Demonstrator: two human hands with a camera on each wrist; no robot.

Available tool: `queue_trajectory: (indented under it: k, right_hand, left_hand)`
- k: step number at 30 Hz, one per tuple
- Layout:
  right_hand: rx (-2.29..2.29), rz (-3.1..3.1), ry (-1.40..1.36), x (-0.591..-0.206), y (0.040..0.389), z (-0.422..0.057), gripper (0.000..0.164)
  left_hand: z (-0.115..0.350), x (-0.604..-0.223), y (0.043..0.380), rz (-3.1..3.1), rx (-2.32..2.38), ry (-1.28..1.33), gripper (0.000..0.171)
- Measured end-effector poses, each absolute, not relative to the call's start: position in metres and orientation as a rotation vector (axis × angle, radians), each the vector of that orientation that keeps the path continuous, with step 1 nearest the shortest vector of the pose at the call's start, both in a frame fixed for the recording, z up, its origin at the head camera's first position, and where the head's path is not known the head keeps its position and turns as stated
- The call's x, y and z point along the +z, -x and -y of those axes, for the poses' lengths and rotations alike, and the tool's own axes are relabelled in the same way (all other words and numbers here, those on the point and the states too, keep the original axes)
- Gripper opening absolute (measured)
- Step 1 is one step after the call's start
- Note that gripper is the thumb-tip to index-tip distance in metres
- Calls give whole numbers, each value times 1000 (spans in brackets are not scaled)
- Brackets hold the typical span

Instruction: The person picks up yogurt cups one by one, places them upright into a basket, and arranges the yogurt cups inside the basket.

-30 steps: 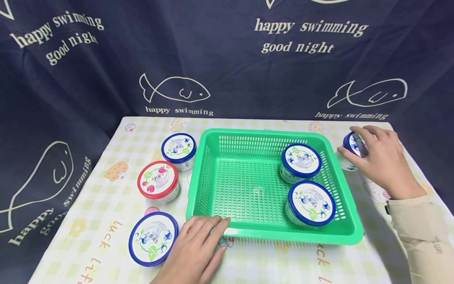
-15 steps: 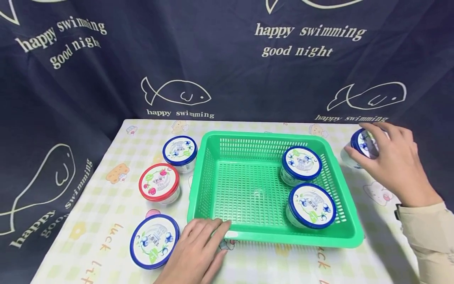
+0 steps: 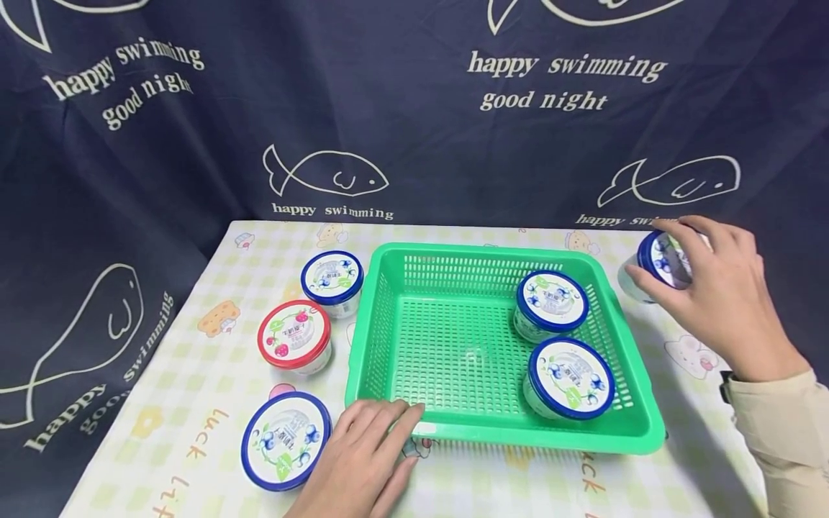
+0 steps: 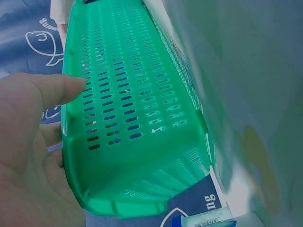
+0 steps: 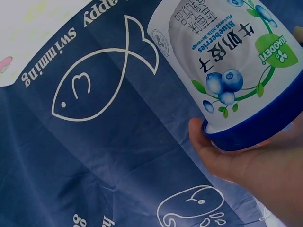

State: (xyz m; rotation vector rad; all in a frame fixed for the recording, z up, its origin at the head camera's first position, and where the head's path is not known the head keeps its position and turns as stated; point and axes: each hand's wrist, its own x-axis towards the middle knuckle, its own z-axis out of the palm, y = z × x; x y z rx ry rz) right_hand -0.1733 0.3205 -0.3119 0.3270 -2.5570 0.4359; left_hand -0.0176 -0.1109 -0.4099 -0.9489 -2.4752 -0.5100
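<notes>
At the right, my right hand [image 3: 725,295] grips a blue-lidded blueberry milk pudding cup [image 3: 667,262] around its lid; blueberry artwork shows on the cup's side in the right wrist view. Whether its base touches the table cannot be told. My left hand [image 3: 365,460] holds the front left rim of a green plastic basket [image 3: 512,432]. In the left wrist view its thumb lies against the outer wall, with the other fingers beyond the rim. Inside the basket, two blue-lidded cups, a rear one [image 3: 553,302] and a front one [image 3: 571,378], stand along the right side.
Left of the basket stand a blue-lidded cup [image 3: 332,277], a red-lidded cup [image 3: 294,334] and another blue-lidded cup [image 3: 285,440] beside my left hand. A checked tablecloth [image 3: 175,374] covers the table. Behind it hangs a dark blue curtain [image 3: 427,108] with fish prints.
My right hand and the cup in it have shifted a little to the right, away from the basket. The left hand keeps its hold on the rim. The head view has tilted slightly.
</notes>
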Motion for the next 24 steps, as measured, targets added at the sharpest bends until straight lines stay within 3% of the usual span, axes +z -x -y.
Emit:
queue_trajectory:
  k: [24]
  right_hand:
    - [430, 2488, -427, -304, 171, -300, 68]
  left_hand:
    - [112, -410, 17, 2481, -513, 963, 48]
